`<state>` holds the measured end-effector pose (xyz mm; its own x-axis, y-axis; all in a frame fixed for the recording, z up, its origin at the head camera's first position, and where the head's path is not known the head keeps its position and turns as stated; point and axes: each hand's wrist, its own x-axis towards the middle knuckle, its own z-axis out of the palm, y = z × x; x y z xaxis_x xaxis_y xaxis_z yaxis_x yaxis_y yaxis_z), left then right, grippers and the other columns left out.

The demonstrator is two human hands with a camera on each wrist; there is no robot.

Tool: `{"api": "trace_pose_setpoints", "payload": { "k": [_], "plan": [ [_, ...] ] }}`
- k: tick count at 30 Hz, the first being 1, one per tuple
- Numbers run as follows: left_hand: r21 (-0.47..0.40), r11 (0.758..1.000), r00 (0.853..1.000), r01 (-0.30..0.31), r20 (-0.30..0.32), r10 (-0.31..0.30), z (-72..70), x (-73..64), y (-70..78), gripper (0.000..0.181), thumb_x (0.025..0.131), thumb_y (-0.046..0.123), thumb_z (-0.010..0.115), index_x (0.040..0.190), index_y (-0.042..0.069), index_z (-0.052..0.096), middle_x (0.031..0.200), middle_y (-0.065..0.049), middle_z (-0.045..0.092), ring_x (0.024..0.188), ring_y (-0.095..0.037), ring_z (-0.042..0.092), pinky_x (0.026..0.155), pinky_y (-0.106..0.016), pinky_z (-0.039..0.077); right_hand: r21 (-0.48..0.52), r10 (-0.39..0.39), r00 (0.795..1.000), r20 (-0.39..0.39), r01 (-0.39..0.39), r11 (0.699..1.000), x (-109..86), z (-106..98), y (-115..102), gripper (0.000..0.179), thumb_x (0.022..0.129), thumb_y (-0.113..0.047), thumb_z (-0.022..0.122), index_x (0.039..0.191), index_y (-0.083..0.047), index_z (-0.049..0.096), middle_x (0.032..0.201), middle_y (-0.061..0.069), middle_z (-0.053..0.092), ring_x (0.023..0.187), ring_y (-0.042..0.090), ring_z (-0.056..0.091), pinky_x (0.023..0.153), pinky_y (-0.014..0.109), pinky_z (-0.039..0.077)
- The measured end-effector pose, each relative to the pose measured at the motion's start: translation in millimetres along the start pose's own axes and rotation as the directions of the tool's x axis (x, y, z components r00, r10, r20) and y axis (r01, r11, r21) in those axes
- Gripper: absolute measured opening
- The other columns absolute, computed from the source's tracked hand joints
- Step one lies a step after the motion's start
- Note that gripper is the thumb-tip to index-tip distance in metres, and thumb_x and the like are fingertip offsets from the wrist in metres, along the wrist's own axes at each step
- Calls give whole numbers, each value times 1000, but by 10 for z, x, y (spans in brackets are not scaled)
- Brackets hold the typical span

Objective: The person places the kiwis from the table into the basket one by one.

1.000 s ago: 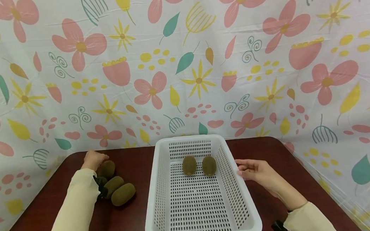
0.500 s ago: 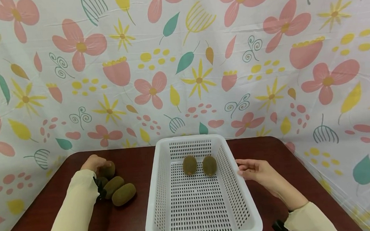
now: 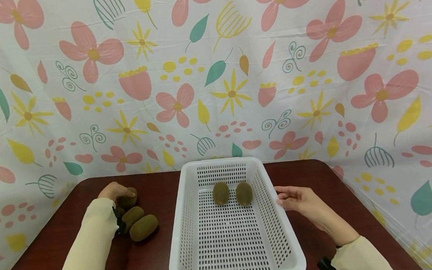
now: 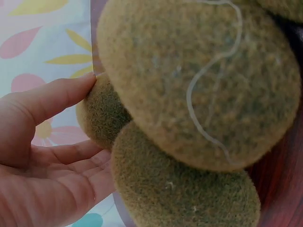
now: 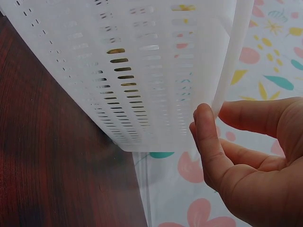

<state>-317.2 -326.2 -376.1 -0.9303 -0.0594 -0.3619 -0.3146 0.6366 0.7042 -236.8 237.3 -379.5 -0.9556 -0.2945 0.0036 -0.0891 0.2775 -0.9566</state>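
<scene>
On the left of the table (image 3: 160,192), the left hand (image 3: 112,191) pinches one kiwi (image 3: 131,200) between thumb and fingers, just beyond the loose kiwis (image 3: 143,227). Opposite, the right hand (image 3: 302,202) pinches the rim of the white basket (image 3: 176,236), near two kiwis inside (image 3: 221,193).

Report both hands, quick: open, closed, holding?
Left hand: closed, pinching the farthest kiwi of the pile between thumb and fingers.
Right hand: closed, pinching the white basket's rim.
</scene>
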Motion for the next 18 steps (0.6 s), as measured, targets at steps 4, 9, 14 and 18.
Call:
{"api": "trace_pose_setpoints", "payload": {
  "k": [4,9,14,18],
  "plan": [
    [-11,1000,999,-5,-33,5,13,17,-1,50,81,16,70,118,-15,57,118,-29,47,97,-37,45,79,-45,49,7,-5,1000,7,5,1000,1,1,4,58,92,-17,66,139,9,44,106,17,58,93,13,64,84,27,53],
    [-49,999,999,-10,-50,8,29,-20,19,58,82,15,70,124,-18,47,124,-33,43,105,-43,47,85,-53,49,-1,-1,1000,4,1,1000,-2,0,7,58,92,-18,66,139,9,44,107,17,59,93,13,64,84,26,53],
    [-56,998,997,-14,-77,10,31,-43,60,60,85,15,67,126,-21,43,124,-35,42,104,-46,47,85,-55,49,1,-3,1000,6,3,1000,0,-2,7,57,92,-17,66,139,9,44,107,17,58,93,13,64,84,26,53],
    [-34,999,995,11,-99,-14,31,-41,129,73,87,17,67,134,-24,27,129,-42,35,110,-56,46,88,-58,49,8,-7,1000,9,7,1000,6,-3,7,57,92,-15,66,138,10,43,106,17,58,93,12,64,83,26,54]
  ]
}}
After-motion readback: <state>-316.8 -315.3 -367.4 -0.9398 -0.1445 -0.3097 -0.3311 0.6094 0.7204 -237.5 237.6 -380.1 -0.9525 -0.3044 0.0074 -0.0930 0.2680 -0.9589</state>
